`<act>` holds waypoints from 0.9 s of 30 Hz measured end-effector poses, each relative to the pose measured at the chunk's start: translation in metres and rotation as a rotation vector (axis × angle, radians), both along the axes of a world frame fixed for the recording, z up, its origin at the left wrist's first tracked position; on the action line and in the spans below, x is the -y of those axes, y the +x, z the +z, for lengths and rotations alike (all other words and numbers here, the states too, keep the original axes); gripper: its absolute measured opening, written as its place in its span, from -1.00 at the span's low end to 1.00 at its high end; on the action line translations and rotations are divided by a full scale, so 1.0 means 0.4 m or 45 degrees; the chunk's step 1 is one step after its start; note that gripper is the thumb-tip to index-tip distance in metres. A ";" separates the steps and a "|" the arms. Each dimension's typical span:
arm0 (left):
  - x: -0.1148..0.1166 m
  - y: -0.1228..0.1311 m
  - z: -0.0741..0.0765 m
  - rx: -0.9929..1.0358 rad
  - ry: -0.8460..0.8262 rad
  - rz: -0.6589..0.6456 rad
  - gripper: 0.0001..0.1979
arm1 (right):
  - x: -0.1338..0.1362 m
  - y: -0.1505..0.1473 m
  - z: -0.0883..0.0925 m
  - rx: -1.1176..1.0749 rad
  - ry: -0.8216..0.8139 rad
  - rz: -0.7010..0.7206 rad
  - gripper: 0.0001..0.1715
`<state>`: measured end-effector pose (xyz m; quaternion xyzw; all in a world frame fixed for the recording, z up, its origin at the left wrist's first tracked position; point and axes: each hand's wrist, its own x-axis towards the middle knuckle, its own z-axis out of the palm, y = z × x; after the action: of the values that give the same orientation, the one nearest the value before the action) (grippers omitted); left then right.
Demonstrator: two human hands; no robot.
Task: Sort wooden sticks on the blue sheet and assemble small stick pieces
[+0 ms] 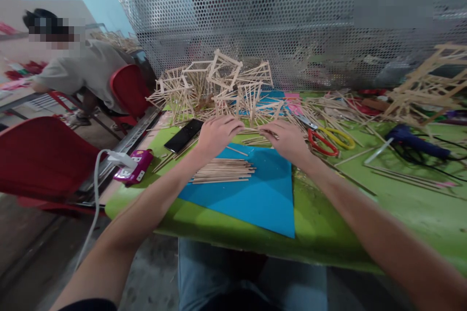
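My left hand [219,133] is closed in a pinch above the far edge of a blue sheet [270,194]. Facing it, my right hand [286,138] also pinches, its fingertips pointing left. A thin wooden stick [251,130] spans the small gap between them, its ends hidden by my fingers. Below my hands, a bundle of cut wooden sticks [224,171] lies side by side on the sheet. One loose stick [238,150] rests apart from the bundle. Just beyond my hands stand several stick frames [226,75] in a tangled heap.
A black phone [184,135] and a magenta power socket [134,167] lie left on the green table [328,223]. Scissors [330,141] and a blue glue gun [419,143] are at right. Perforated metal mesh [237,5] borders the back. Another person [87,68] sits at left near red chairs [47,165].
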<state>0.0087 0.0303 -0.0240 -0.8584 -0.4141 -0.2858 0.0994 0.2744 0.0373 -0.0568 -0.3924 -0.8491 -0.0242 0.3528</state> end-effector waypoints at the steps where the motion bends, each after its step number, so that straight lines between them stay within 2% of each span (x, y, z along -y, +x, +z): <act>1: -0.002 0.000 -0.001 0.003 -0.007 -0.001 -0.68 | 0.001 -0.001 -0.001 -0.029 0.000 0.002 -0.73; 6: -0.009 -0.001 -0.006 0.041 -0.092 -0.032 -0.72 | 0.005 -0.003 0.000 -0.120 0.010 -0.002 -0.73; 8: -0.013 -0.005 -0.004 0.126 -0.116 0.005 -0.74 | 0.009 -0.001 0.006 -0.159 0.030 -0.001 -0.72; 10: -0.021 -0.014 0.000 0.298 -0.085 0.052 -0.73 | 0.013 0.004 0.014 -0.220 0.108 -0.027 -0.72; 13: -0.040 -0.028 0.008 0.665 0.017 0.017 -0.68 | 0.013 0.013 0.021 -0.242 0.254 -0.092 -0.75; 17: -0.050 -0.036 0.021 1.003 0.135 -0.023 -0.59 | 0.005 0.019 0.012 -0.005 0.262 -0.128 -0.76; 20: -0.036 -0.030 0.034 1.018 0.248 -0.083 -0.60 | 0.006 0.022 0.010 0.063 0.185 -0.167 -0.61; 23: -0.010 -0.016 0.043 0.941 0.261 -0.221 -0.68 | 0.015 0.026 0.021 -0.072 0.169 -0.173 -0.40; 25: 0.009 -0.003 0.043 0.908 0.209 -0.302 -0.71 | 0.021 0.030 0.027 -0.097 0.213 -0.161 -0.42; 27: 0.024 0.010 0.038 0.926 0.157 -0.366 -0.72 | 0.024 0.032 0.027 -0.063 0.257 -0.088 -0.57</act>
<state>0.0125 0.0206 -0.0086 -0.7428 -0.2801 -0.6066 -0.0434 0.2871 0.0276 -0.0460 -0.3843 -0.8194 -0.1119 0.4104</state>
